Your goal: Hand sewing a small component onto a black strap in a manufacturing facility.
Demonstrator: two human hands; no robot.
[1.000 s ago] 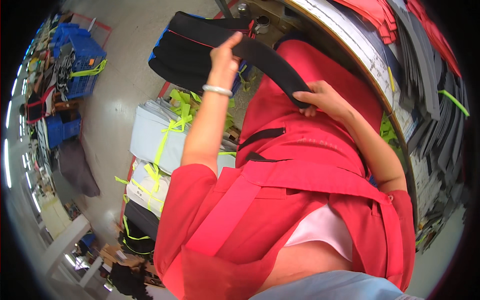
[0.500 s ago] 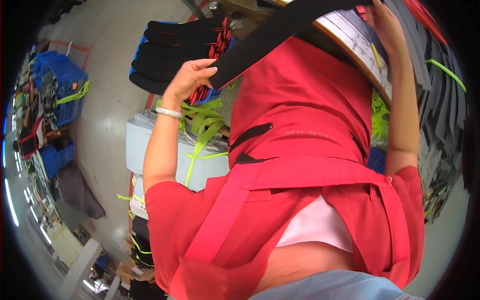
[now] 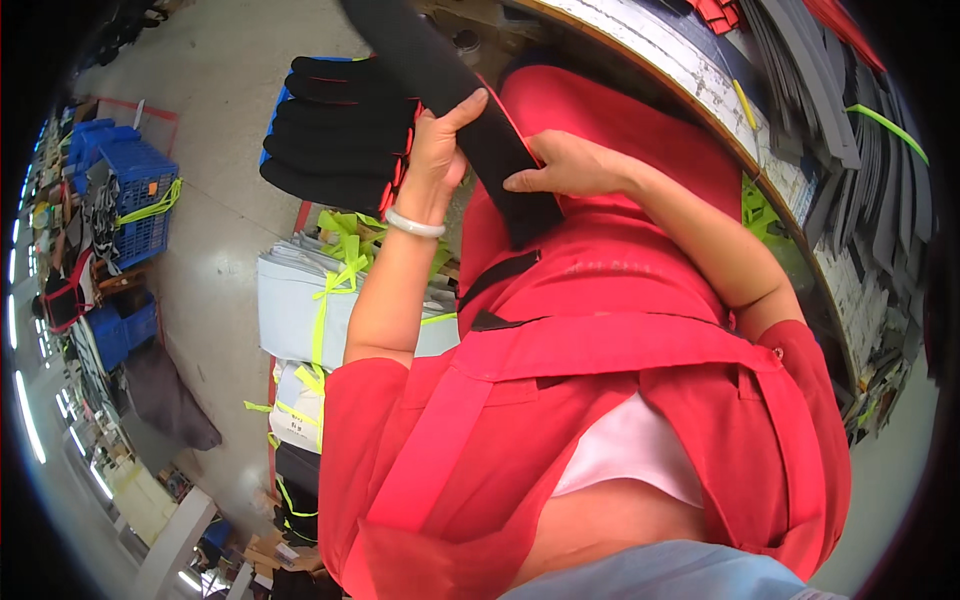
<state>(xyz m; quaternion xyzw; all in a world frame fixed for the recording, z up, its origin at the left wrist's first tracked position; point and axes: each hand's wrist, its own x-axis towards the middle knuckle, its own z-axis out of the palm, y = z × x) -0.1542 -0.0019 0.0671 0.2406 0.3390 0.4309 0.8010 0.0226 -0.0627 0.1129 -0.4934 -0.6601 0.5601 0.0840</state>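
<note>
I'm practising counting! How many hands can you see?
2. The left hand holds the black strip at its left edge, thumb on top; the right hand holds it farther down its right edge. I see no others, though some far off could be hidden.

Red apron (image 3: 640, 235), 3 o'clock: faint lettering (image 3: 612, 268), too blurred to read | white package (image 3: 291, 434), 8 o'clock: small dark print, illegible | blue crate (image 3: 143, 230), toward 10 o'clock: orange label (image 3: 152, 188), nothing legible on it
</note>
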